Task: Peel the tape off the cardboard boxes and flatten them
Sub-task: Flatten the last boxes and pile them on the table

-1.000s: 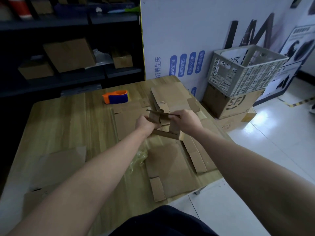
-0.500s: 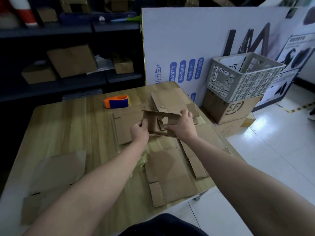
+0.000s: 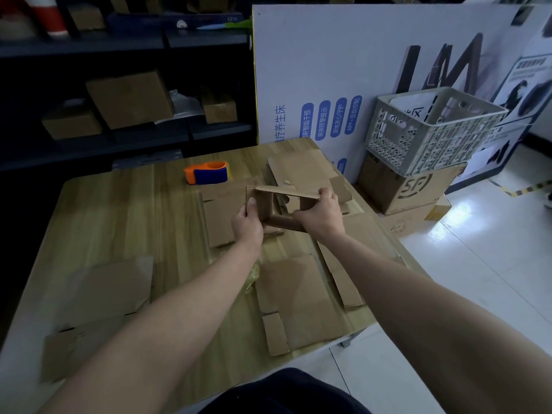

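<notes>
A small open cardboard box [image 3: 265, 204] is held up above the wooden table [image 3: 119, 222], its hollow rectangular frame facing me. My left hand [image 3: 248, 224] grips its left wall, thumb on the outer side. My right hand [image 3: 321, 212] grips its right end, fingers curled over the top edge. Flattened cardboard sheets lie under and around it: one near the front edge [image 3: 295, 297], one at the back right [image 3: 298, 171], one at the front left [image 3: 98, 294]. A crumpled strip of clear tape [image 3: 251, 276] lies by my left forearm.
An orange and blue tape dispenser [image 3: 207, 173] sits at the table's back. Right of the table, a grey plastic crate [image 3: 433, 130] rests on stacked cardboard boxes [image 3: 409, 186] on the white floor. A white printed board [image 3: 343, 70] and dark shelves with boxes [image 3: 128, 97] stand behind.
Both hands have lifted the small box off the sheets and tipped it upright, so its open frame now faces me. The view has also tilted slightly.
</notes>
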